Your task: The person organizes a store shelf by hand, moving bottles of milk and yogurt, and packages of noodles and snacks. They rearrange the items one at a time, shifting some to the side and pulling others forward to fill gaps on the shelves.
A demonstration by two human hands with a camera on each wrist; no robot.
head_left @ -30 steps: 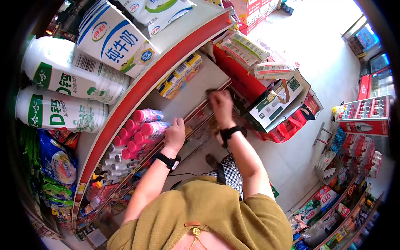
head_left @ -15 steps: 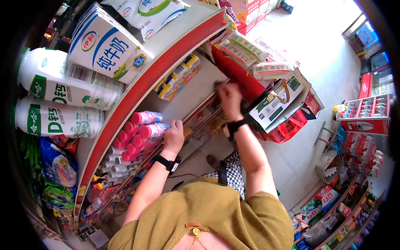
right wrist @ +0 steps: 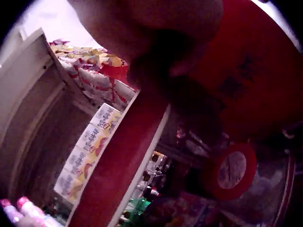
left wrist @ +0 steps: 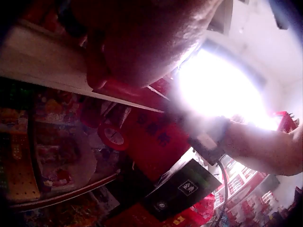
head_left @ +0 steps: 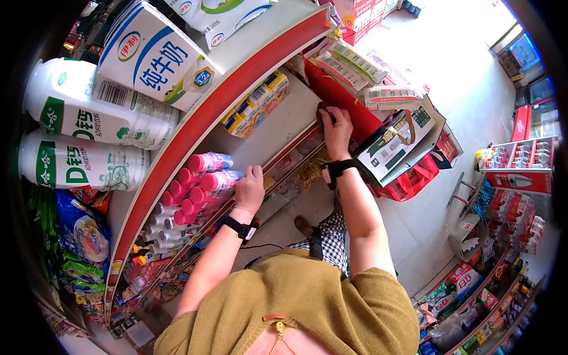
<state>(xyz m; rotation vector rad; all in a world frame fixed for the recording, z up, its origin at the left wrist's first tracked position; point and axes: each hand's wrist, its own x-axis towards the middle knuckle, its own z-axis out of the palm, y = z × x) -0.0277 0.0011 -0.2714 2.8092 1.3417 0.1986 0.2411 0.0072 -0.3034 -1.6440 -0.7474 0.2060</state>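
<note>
At the far part of the lower shelf's red front edge, the right hand pinches a dark cloth. In the right wrist view the cloth and fingers are in deep shadow over the red edge. The left hand grips the same edge nearer the body, beside pink-capped bottles; its fingertips are partly hidden. In the left wrist view the left hand hangs dark over the edge, one digit folded across its front. Yellow-and-white cartons stand on the shelf between the hands.
Large white bottles and milk cartons occupy the upper shelf. Beyond the right hand are a red panel, an open box with packs above it, and a red basket. Floor lies to the right.
The right hand has moved with the dark cloth along the shelf edge, away from the left hand, toward the red panel. The left hand has stayed by the pink-capped bottles.
</note>
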